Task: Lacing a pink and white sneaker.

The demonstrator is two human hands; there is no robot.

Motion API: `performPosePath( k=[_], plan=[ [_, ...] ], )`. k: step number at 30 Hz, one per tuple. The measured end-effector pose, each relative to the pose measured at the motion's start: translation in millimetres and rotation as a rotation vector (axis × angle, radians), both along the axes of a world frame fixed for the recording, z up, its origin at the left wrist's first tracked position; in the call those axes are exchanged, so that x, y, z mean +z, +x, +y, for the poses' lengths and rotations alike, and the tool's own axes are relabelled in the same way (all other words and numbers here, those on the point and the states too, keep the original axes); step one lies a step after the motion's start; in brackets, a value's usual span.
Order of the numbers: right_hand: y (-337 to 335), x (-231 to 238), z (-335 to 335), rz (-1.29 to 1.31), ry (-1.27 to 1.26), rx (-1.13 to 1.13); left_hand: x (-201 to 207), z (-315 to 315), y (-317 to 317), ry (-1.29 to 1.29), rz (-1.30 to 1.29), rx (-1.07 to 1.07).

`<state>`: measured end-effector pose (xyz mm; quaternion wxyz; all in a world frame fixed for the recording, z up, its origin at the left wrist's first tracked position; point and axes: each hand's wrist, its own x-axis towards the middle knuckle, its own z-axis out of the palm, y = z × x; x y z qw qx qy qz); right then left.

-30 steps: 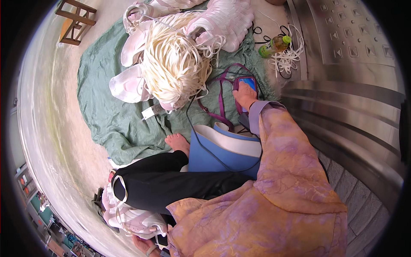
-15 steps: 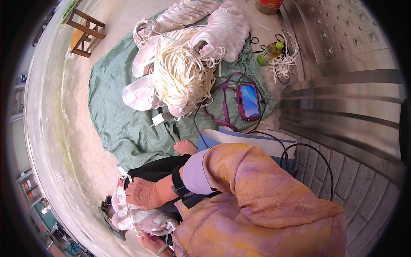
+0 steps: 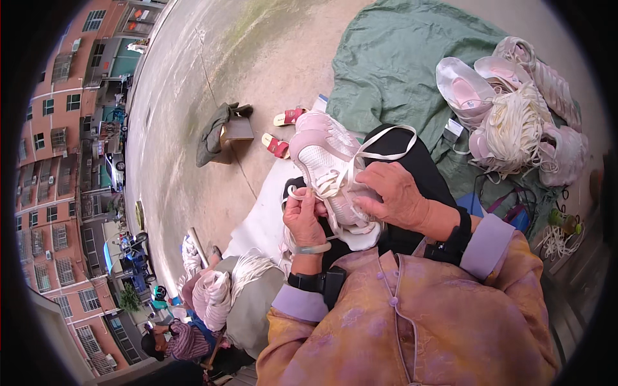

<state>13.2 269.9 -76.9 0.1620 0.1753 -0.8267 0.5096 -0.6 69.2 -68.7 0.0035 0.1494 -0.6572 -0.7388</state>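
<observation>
A pink and white sneaker (image 3: 344, 202) rests across my lap, with more pale soles and uppers nested beyond its toe. White lace runs through its eyelets, and one long loop of lace (image 3: 400, 153) arches to the right over the dark trouser leg. At the shoe's left side my left hand (image 3: 304, 222) is closed, pinching a piece of the white lace between thumb and fingers. My right hand (image 3: 396, 199) curls over the shoe's right side near the opening, thumb and fingertips against the upper. Its fingertips are partly hidden.
A green tarp (image 3: 393, 71) holds a heap of pale laces (image 3: 515, 132) among several sneakers. Red slippers (image 3: 277, 147) and a box draped with dark cloth (image 3: 235, 128) lie on the concrete. Bundled shoes (image 3: 212, 299) and another person (image 3: 183, 341) are at the lower left.
The view has swung left, so the tarp and lace heap now appear at the right. Both hands and the sneaker have come into the middle of the picture.
</observation>
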Motion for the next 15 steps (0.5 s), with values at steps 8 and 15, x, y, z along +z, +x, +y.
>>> performPosePath(
  k=[8,15],
  plan=[
    [-8,37,-16,0.212,0.28,0.077,2,-5,3,-0.068,0.139,-0.049],
    [-10,34,-24,0.294,0.567,0.217,1,-10,17,-0.172,0.214,-0.144]
  ],
)
